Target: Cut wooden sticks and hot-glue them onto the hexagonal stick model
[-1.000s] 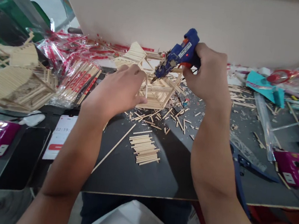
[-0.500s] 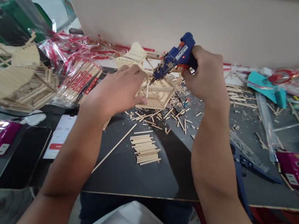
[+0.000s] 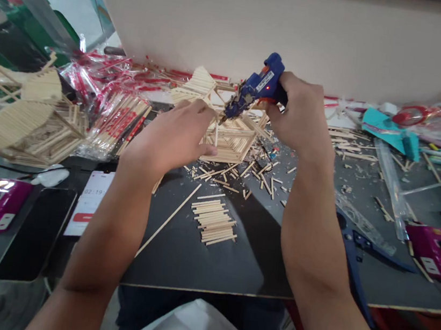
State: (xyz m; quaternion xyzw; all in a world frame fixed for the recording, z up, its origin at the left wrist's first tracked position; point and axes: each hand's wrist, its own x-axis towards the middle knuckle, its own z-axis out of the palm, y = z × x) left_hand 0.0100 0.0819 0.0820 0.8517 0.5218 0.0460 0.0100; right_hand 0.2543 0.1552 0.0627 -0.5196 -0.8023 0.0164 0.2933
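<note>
My right hand (image 3: 299, 107) is wrapped round a blue hot glue gun (image 3: 261, 84) with a small red light lit. Its nozzle, crusted with residue, points down and left, close to my left fingertips. A short wooden stick (image 3: 216, 133) stands between the thumb and fingers of my left hand (image 3: 171, 134), which is closed on it. Just behind and below is a model built of wooden sticks (image 3: 231, 147), with slatted sides; my left hand covers part of it. Nearer me lies a row of short cut sticks (image 3: 216, 221), beside one long stick (image 3: 168, 220).
Another stick model (image 3: 10, 124) stands at the left, next to plastic-wrapped chopsticks (image 3: 114, 121). Two phones (image 3: 36, 233) and a purple power adapter (image 3: 1, 206) lie front left. Blue-handled cutters (image 3: 356, 248) lie right of my forearm. Stick offcuts (image 3: 267, 182) litter the middle.
The glue gun has dipped slightly down and left, its nozzle now nearer the top of the stick in my left hand. My left hand has hardly moved.
</note>
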